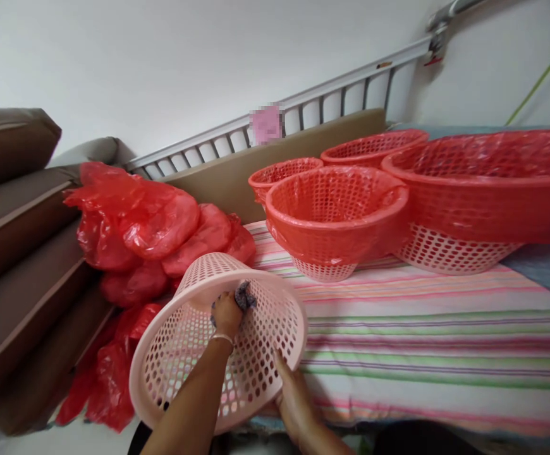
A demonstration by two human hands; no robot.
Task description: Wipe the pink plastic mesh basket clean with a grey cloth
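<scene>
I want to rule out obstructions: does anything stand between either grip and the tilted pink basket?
Nothing visible blocks the right grip; it holds the pink basket at its rim. The left grip reaches in through the open mouth unobstructed, holding a bunched cloth near the inner wall.

Striped sheet (427, 341); red-lined baskets (334, 235) atop

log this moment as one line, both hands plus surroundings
left hand: gripping cloth inside tilted pink basket | right hand: holding basket rim | nearby: red-lined baskets, crumpled red plastic
</scene>
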